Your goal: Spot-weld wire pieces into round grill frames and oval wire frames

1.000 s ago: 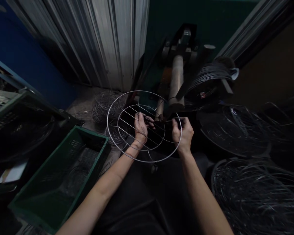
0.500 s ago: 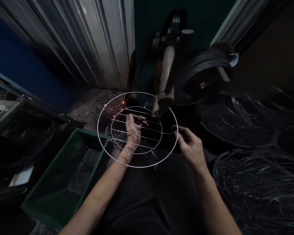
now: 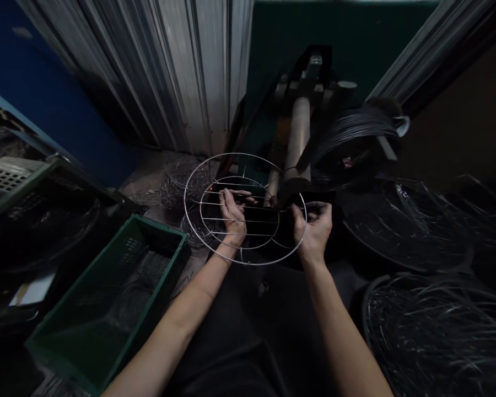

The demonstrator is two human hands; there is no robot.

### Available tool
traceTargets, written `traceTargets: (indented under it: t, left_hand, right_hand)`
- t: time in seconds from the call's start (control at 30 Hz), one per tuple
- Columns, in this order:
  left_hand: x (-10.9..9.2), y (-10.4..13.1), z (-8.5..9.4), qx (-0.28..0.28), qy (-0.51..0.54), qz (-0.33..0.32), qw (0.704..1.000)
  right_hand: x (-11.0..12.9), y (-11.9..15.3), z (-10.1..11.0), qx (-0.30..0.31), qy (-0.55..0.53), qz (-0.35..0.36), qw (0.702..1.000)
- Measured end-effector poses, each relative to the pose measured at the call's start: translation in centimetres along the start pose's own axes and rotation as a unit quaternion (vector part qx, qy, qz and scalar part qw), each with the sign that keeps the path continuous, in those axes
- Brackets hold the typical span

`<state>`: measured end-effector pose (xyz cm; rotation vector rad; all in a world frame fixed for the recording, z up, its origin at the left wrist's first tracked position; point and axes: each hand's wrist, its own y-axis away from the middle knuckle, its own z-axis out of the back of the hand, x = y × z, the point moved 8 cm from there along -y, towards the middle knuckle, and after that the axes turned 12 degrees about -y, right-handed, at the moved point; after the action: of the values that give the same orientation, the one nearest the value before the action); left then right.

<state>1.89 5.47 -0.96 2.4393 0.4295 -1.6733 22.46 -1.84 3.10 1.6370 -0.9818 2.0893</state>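
Observation:
A round wire rack [image 3: 258,221], made of two rings joined by short spokes with several bars across the inner one, is held level before me. My left hand [image 3: 233,215] reaches under it from the left, its thumb and fingers closed at the bars. At the right side my right hand [image 3: 314,229] pinches a thin short wire [image 3: 286,210] that runs toward the inner ring. The rack's far right edge lies close to the thick upper cylinder [image 3: 298,138] and thinner lower rod [image 3: 271,187] of a machine. Darkness hides the fingertips in part.
A green plastic crate [image 3: 149,286] with dark wire inside stands at left. Tangled wire bundles [image 3: 184,182] lie on the floor behind it. On the right are a wire coil [image 3: 355,129] and round tubs of wire pieces [image 3: 438,325]. A corrugated metal wall [image 3: 182,71] rises behind.
The rack and both hands have shifted slightly right in view, and my right hand has come closer to the inner ring. Orange sparks near the left side have mostly died away.

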Motion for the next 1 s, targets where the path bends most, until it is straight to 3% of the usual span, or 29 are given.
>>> traceTargets:
  t: [1.0]
  left_hand:
    - [-0.6,-0.2,0.1,-0.023,-0.014,-0.056,0.998]
  right_hand:
    - [-0.3,-0.1,-0.5,-0.015,-0.001,-0.028,1.000]
